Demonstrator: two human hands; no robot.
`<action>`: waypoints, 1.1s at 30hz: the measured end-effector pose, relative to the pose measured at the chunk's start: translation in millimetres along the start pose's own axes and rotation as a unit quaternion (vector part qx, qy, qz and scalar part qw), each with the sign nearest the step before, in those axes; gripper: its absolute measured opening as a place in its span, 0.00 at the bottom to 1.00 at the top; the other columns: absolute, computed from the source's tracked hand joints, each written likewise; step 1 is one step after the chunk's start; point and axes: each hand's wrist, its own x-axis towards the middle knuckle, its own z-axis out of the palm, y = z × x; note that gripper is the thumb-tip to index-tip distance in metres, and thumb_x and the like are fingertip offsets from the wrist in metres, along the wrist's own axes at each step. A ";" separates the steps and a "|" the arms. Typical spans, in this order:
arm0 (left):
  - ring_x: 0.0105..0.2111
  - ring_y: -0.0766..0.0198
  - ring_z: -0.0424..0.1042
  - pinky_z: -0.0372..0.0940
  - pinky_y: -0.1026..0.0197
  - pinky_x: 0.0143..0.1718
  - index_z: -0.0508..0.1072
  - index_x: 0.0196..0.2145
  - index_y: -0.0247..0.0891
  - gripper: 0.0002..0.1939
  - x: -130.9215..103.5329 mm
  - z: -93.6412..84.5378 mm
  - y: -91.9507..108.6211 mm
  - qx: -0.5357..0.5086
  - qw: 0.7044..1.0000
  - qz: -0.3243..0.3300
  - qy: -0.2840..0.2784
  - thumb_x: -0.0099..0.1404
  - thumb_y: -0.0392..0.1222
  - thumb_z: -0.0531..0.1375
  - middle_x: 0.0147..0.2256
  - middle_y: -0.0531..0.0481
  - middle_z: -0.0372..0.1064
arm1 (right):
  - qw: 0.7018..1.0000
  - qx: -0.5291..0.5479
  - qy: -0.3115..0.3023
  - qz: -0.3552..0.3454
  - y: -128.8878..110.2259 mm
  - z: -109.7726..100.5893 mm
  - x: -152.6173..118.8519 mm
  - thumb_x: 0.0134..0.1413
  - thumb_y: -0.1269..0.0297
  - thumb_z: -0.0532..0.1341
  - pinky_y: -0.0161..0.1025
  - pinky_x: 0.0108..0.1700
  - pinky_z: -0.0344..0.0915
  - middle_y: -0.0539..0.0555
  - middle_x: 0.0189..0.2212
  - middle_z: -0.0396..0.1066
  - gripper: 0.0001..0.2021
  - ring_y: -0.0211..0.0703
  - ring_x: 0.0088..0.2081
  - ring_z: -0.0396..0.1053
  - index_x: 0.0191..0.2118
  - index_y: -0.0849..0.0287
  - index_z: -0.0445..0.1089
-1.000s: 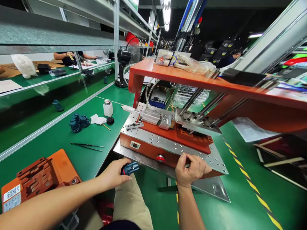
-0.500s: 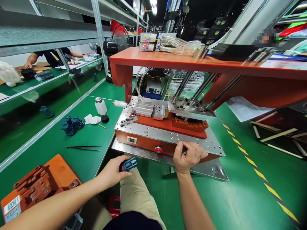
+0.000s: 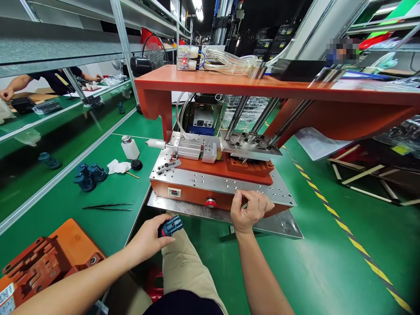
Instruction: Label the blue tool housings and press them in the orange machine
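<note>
My left hand (image 3: 153, 234) is closed round a small dark blue part (image 3: 171, 225), above my left leg. My right hand (image 3: 248, 210) is at the front edge of the orange and steel press machine (image 3: 203, 177), fingers curled; a bit of something metallic shows between them, too small to name. To the left of this hand, on the machine's front face, are a red button (image 3: 210, 203) and a small display (image 3: 174, 192). The steel press plate (image 3: 251, 146) sits over an orange block at the machine's right.
Left of the machine, the green table (image 3: 111, 232) holds tweezers (image 3: 107, 206), a white bottle (image 3: 130, 148), a white cloth (image 3: 118, 166), several dark blue parts (image 3: 85, 177) and an orange fixture (image 3: 49, 258). A person's arms (image 3: 19, 83) are behind the shelf.
The view has shifted a little, so the machine and table things appear further left. Both hands keep much the same poses, the left one still holding the blue part.
</note>
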 end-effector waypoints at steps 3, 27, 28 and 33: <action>0.50 0.51 0.73 0.63 0.53 0.56 0.72 0.54 0.36 0.28 -0.5 -0.5 2.2 -0.001 1.000 -0.005 0.000 0.56 0.41 0.67 0.51 0.43 0.75 | 1.000 -0.001 0.001 0.003 -0.5 0.1 0.7 0.60 0.66 0.62 0.48 0.47 0.62 0.54 0.34 0.70 0.02 0.48 0.40 0.67 0.38 0.57 0.71; 0.48 0.52 0.75 0.66 0.54 0.53 0.74 0.51 0.40 0.23 0.2 -2.0 7.5 0.016 1.000 -0.005 -0.006 0.56 0.41 0.66 0.48 0.48 0.78 | 1.000 0.003 0.004 -0.004 -2.4 0.0 2.7 0.60 0.68 0.62 0.48 0.47 0.63 0.54 0.33 0.70 0.02 0.47 0.39 0.68 0.39 0.56 0.70; 0.48 0.52 0.75 0.66 0.54 0.53 0.74 0.51 0.40 0.24 0.2 -2.0 7.0 0.018 1.000 -0.004 -0.004 0.56 0.42 0.66 0.48 0.47 0.77 | 1.000 0.002 0.005 -0.003 -2.5 0.3 2.6 0.60 0.67 0.62 0.48 0.47 0.64 0.54 0.34 0.70 0.02 0.47 0.39 0.68 0.39 0.56 0.70; 0.47 0.52 0.75 0.66 0.54 0.52 0.74 0.52 0.39 0.25 0.3 -1.9 4.8 0.020 1.000 -0.005 -0.004 0.56 0.42 0.66 0.48 0.47 0.77 | 1.000 0.008 0.013 -0.006 -2.7 1.0 2.4 0.60 0.68 0.63 0.47 0.47 0.64 0.53 0.33 0.70 0.02 0.46 0.39 0.67 0.39 0.56 0.70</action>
